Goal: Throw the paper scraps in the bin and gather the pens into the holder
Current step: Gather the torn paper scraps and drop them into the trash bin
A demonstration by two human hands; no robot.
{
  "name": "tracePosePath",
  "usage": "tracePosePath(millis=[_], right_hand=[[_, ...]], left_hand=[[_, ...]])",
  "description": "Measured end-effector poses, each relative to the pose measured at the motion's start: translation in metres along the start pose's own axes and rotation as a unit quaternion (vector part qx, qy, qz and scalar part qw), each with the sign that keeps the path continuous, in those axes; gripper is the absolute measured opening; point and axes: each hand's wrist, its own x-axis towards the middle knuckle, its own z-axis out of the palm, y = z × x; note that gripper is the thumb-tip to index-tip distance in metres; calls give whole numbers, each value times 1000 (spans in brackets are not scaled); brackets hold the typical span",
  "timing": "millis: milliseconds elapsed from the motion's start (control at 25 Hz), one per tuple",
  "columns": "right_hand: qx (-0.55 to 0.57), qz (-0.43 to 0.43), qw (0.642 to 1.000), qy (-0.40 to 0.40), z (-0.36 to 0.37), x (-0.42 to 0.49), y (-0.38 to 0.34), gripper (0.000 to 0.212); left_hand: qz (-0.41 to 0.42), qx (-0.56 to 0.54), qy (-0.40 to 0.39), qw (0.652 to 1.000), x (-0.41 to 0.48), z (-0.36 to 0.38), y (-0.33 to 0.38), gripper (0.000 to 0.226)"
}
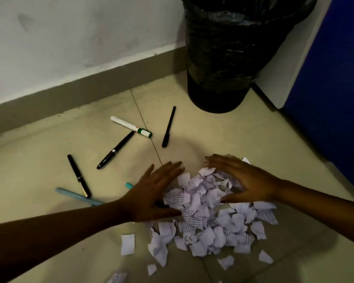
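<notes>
A heap of torn white paper scraps (211, 217) with printed text lies on the floor. My left hand (151, 190) rests flat against the heap's left side, fingers spread. My right hand (243, 180) cups the heap's far right side, fingers apart. Neither hand holds anything. Left of the heap lie a white marker with a green cap (131, 127), three black pens (168, 126) (116, 150) (79, 176), and a light blue pen (76, 196) partly under my left forearm. A teal pen tip (129, 185) shows by my left hand. No holder is in view.
A black bin lined with a black bag (225, 58) stands in the corner beyond the heap. A white wall with a grey skirting (70, 92) runs along the left. A blue panel (331, 88) stands on the right. Loose scraps (127, 244) lie toward me.
</notes>
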Motion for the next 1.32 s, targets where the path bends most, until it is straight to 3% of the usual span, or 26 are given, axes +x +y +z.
tracePosePath(millis=[80, 160, 320, 480, 560, 640, 720, 760, 840, 880, 960, 1000, 1080, 1200, 1320], right_hand=[[-69, -9, 997, -42, 1, -19, 7, 106], [-119, -21, 990, -75, 24, -36, 7, 116], [-169, -82, 982, 21, 72, -38, 1, 101], [-179, -86, 974, 109, 73, 0, 1, 64], [-151, -87, 978, 113, 64, 11, 1, 48], [-128, -43, 980, 144, 53, 19, 2, 47], [-85, 26, 984, 157, 42, 32, 4, 56], [-36, 15, 989, 144, 28, 38, -6, 60], [31, -154, 981, 112, 7, 53, -30, 57], [67, -223, 960, 154, -12, 56, -35, 46], [46, -119, 950, 286, -76, 47, -49, 23], [5, -62, 926, 373, -114, 42, -59, 18], [-59, -39, 893, 445, -187, 26, -79, 15], [-93, 29, 863, 495, -272, 58, -91, 17], [-75, 168, 896, 403, -309, 91, -49, 27]], left_hand=[[-66, 17, -16, 998, -1, 8, 2, 116], [-54, 55, -66, 995, 2, 28, 15, 129], [-3, 101, -64, 993, 23, 70, 40, 125], [-22, 99, 50, 994, 45, 86, 46, 88], [-17, 108, 127, 986, 56, 86, 39, 68], [-25, 81, 152, 985, 69, 71, 37, 49], [-25, 87, 99, 991, 87, 48, 29, 32], [1, 79, 52, 996, 94, 32, 24, 31], [73, 34, 20, 997, 101, -6, 24, 37], [99, 20, 14, 995, 104, -32, 33, 36], [153, -3, 83, 985, 119, -96, 55, 33], [148, -5, 124, 981, 129, -134, 79, 32], [118, 6, 175, 977, 151, -203, 112, 33], [105, 62, 269, 955, 198, -267, 133, 35], [-31, 84, 215, 972, 245, -280, 121, 34]])
